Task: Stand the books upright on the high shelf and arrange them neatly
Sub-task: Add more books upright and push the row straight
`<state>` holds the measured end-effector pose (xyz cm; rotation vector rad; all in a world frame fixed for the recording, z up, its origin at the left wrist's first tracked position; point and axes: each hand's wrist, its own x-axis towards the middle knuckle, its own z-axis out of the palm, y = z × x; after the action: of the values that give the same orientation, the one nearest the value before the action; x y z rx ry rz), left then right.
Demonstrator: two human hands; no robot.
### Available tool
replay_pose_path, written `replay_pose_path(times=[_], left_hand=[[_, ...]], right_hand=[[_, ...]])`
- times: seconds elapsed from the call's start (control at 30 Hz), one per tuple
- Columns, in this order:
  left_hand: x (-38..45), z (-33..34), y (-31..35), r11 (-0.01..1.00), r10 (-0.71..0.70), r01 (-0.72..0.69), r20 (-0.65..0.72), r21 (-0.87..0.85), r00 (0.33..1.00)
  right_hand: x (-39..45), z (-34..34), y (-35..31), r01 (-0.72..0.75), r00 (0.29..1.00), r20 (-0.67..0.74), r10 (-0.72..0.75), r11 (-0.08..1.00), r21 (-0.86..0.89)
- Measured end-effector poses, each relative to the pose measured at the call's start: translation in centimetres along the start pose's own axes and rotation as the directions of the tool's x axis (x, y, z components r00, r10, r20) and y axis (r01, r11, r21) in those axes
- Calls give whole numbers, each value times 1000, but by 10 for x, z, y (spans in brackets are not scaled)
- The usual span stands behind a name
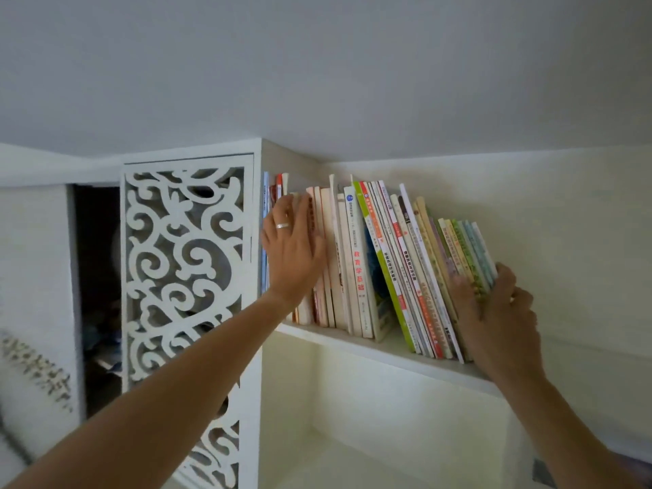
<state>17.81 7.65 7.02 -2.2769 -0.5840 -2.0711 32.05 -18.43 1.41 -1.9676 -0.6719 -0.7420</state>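
A row of books (356, 262) stands on the high white shelf (398, 354) just under the ceiling. The left books stand nearly upright; those from the middle to the right lean to the left. My left hand (293, 248), wearing a ring, lies flat with straight fingers against the spines near the row's left end. My right hand (494, 308) grips the right end of the row, thumb on the spines of the short pastel books (469, 252) and fingers curled behind the last one.
A white cabinet with a carved scroll-pattern door (187, 270) adjoins the shelf on the left; a dark opening (97, 294) lies beyond it. The shelf continues bare to the right of the books. A lower white compartment (370, 435) sits underneath.
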Motion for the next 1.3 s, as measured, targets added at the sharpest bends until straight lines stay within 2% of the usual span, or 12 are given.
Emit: replay_pose_path(times=[0.1, 0.23, 0.33, 0.6, 0.77, 1.1, 1.23, 1.3], left_hand=[[13, 3, -9, 998, 57, -57, 1, 17, 998], [13, 7, -13, 993, 108, -112, -118, -25, 987], [25, 4, -15, 995, 95, -97, -136, -13, 986], [30, -6, -18, 996, -2, 1, -4, -90, 1000], [24, -16, -35, 996, 84, -82, 104, -26, 991], [52, -22, -13, 992, 93, -103, 141, 69, 986], [40, -34, 7, 999, 44, -44, 19, -28, 999], [31, -43, 13, 986, 26, -22, 22, -168, 999]], right_hand=[[-1, 2, 2, 5, 1000, 5, -5, 1000, 6], [-1, 5, 2, 16, 999, -32, -17, 1000, -19], [0, 6, 1, 16, 999, -50, -18, 999, -38], [-2, 8, 0, -13, 997, -75, 11, 999, -29], [-3, 7, -3, 1, 996, -90, -5, 999, -47], [-2, 10, -2, 21, 993, -115, -30, 997, -78], [-4, 8, -1, 17, 995, -101, -24, 997, -72], [-4, 7, -1, 18, 995, -95, -24, 998, -64]])
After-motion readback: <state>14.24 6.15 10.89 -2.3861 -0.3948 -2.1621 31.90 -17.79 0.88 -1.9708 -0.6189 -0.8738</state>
